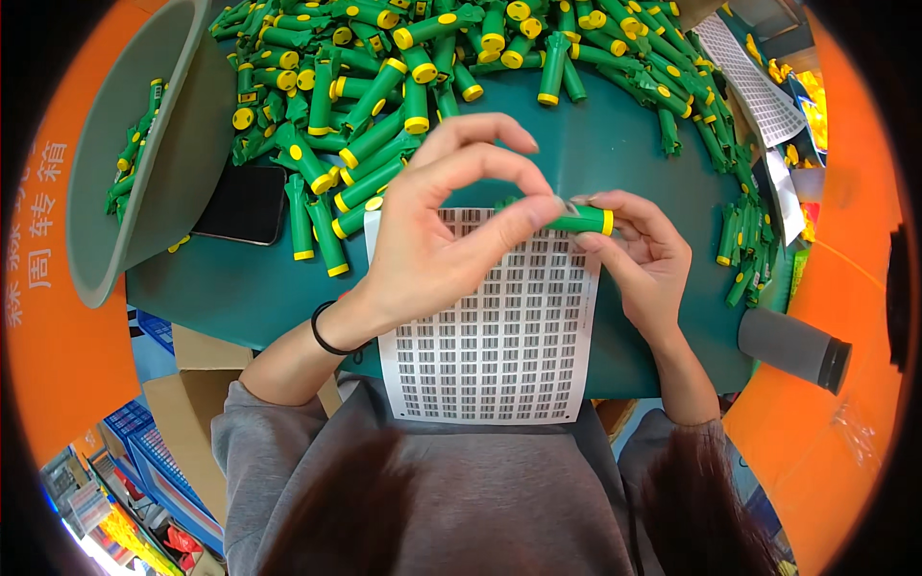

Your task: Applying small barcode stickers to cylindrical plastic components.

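Left hand [432,240] and right hand [645,248] both pinch one green tube [573,222] above a nearly full label sheet [490,357], and with more tubes [360,91] heaped beyond them, much looks undone to me.

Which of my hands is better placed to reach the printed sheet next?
Probably your left hand: it extends over the printed sheet, while your right hand holds the yellow-ended green tube. Whether the left also touches it is unclear.
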The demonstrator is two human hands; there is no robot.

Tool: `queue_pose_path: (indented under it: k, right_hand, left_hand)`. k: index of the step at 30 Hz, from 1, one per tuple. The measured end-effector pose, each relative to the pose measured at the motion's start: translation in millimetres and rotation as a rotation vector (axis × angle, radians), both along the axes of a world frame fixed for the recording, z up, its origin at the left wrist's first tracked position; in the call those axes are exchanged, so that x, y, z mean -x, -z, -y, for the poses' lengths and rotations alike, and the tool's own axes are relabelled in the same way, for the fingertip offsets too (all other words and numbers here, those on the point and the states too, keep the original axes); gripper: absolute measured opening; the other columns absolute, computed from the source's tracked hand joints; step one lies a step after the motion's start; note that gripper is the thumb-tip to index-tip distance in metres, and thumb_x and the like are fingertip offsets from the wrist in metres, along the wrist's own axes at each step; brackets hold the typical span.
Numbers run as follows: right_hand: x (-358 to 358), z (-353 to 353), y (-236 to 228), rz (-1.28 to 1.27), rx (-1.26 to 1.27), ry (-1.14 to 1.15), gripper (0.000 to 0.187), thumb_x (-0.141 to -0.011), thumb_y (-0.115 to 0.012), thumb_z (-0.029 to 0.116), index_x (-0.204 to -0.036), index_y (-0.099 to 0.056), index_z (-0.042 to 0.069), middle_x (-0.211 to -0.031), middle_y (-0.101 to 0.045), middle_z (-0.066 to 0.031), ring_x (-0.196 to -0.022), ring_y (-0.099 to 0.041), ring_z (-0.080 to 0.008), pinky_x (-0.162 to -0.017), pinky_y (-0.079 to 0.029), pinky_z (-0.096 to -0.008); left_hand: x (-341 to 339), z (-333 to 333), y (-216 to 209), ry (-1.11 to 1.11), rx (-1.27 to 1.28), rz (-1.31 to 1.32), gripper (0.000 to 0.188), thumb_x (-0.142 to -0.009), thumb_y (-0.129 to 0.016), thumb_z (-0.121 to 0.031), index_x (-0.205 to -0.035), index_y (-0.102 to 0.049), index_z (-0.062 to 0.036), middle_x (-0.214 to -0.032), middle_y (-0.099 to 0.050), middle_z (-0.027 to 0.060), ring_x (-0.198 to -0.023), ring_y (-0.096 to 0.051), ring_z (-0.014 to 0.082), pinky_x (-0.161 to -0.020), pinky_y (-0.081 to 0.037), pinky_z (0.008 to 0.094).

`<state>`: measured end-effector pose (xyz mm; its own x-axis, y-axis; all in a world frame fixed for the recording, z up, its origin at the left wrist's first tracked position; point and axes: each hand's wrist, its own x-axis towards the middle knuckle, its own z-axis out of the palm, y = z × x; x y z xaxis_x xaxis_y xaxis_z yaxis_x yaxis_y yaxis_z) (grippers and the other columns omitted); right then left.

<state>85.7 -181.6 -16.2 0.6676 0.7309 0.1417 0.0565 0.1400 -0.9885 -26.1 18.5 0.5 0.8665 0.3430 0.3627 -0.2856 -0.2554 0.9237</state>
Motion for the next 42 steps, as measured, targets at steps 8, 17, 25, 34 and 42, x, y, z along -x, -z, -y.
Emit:
queue_pose_path:
  k: [8,17,25,34,42]
  right_hand:
    - [8.7,1.0,-5.9,0.125,0.056,-0.031,0.036,-0.083,-0.069,-0.015,-0.118,-0.062,-0.01,-0.12,-0.062,-0.019,-0.11,-0.064,-0.0239,-0.091,-0.061,-0.0333]
    - [10.5,0.8,-5.2,0.188,0.072,-0.056,0.038,-0.083,-0.069,-0.015,-0.119,-0.062,-0.01,-0.121,-0.062,-0.0193,-0.11,-0.064,-0.0239,-0.092,-0.061,-0.0338]
    - [9.0,-0.6,-7.5,0.179,0.073,-0.071,0.038,-0.083,-0.07,-0.015,-0.119,-0.062,-0.01,-0.12,-0.062,-0.0187,-0.109,-0.065,-0.0228,-0.093,-0.061,-0.0334]
    - [10.3,0.9,-8.7,0.115,0.092,-0.071,0.037,-0.083,-0.07,-0.015,-0.119,-0.062,-0.01,-0.12,-0.062,-0.0178,-0.107,-0.065,-0.0218,-0.09,-0.061,-0.0315]
    - [9.6,3.5,-2.3,-0.053,0.062,-0.009,0.04,-0.079,-0.074,-0.012,-0.117,-0.065,-0.008,-0.117,-0.065,-0.0164,-0.11,-0.064,-0.0227,-0.094,-0.055,-0.0326]
  left_hand:
    - [-0.5,5.6,-2.1,0.192,-0.005,-0.145,0.008,-0.086,-0.075,-0.008,-0.092,-0.07,-0.0045,-0.113,-0.066,0.0091,-0.106,-0.061,0.0183,-0.095,-0.046,0.0331]
    - [0.7,7.5,-1.4,0.16,0.001,-0.177,0.009,-0.086,-0.075,-0.007,-0.091,-0.07,-0.0022,-0.105,-0.069,0.0093,-0.095,-0.064,0.0147,-0.085,-0.05,0.0285]
    - [-0.7,6.7,1.9,0.163,-0.018,-0.173,0.009,-0.086,-0.075,-0.006,-0.091,-0.07,-0.002,-0.103,-0.068,0.0085,-0.093,-0.064,0.013,-0.082,-0.051,0.0264]
    - [1.3,7.6,-0.5,0.218,0.05,-0.261,0.016,-0.088,-0.074,-0.007,-0.1,-0.066,0.0007,-0.101,-0.068,0.0069,-0.092,-0.064,0.0121,-0.084,-0.052,0.0265]
    - [1.2,5.1,-2.0,0.217,0.361,-0.361,0.026,-0.096,-0.066,-0.014,-0.117,-0.06,0.0011,-0.099,-0.07,0.0078,-0.095,-0.066,0.0107,-0.084,-0.053,0.0245]
